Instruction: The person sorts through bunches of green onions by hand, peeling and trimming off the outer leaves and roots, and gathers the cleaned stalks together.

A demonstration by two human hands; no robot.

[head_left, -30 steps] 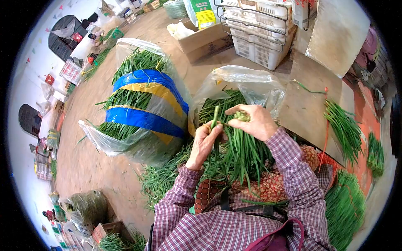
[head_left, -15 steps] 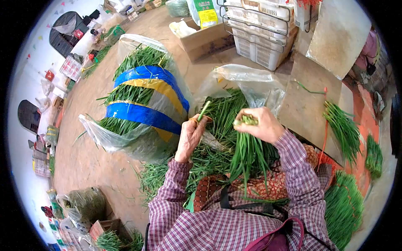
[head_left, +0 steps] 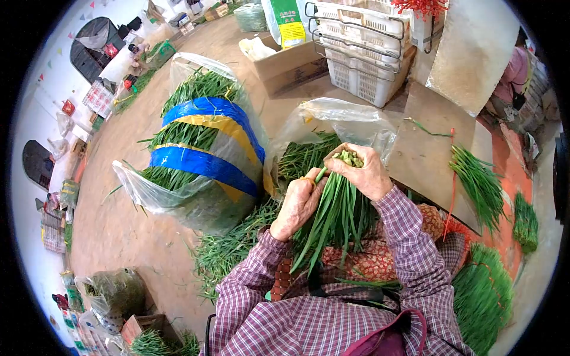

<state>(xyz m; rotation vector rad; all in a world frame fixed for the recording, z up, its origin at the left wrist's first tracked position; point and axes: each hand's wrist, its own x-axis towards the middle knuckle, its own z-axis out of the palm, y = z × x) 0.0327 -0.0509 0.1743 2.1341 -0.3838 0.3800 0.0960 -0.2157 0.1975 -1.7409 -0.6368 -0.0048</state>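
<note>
My right hand (head_left: 373, 173) is closed around a bunch of garlic chives (head_left: 339, 207), cut ends up and long leaves hanging over my lap. Pinched in my left hand (head_left: 297, 204) is a single chive stalk (head_left: 321, 175), its tip against the bunch's left side. An orange-yellow band (head_left: 309, 180) circles a finger of that hand. Behind my hands stands an open clear plastic bag (head_left: 341, 113) with more chives inside. To the left is a big plastic-wrapped bale (head_left: 205, 160) of greens with blue and yellow bands.
At right, a board (head_left: 424, 139) carries a red tie (head_left: 449, 199) and a chive bunch (head_left: 478, 185). A large chive pile (head_left: 484, 296) lies beside my right elbow. Loose leaves (head_left: 222, 252) litter the floor. White crates (head_left: 359, 56) and a cardboard box (head_left: 288, 65) stand ahead.
My left hand has moved right and slightly down, bringing its stalk against the bunch. My right hand, still gripping the bunch, has shifted a little to the left.
</note>
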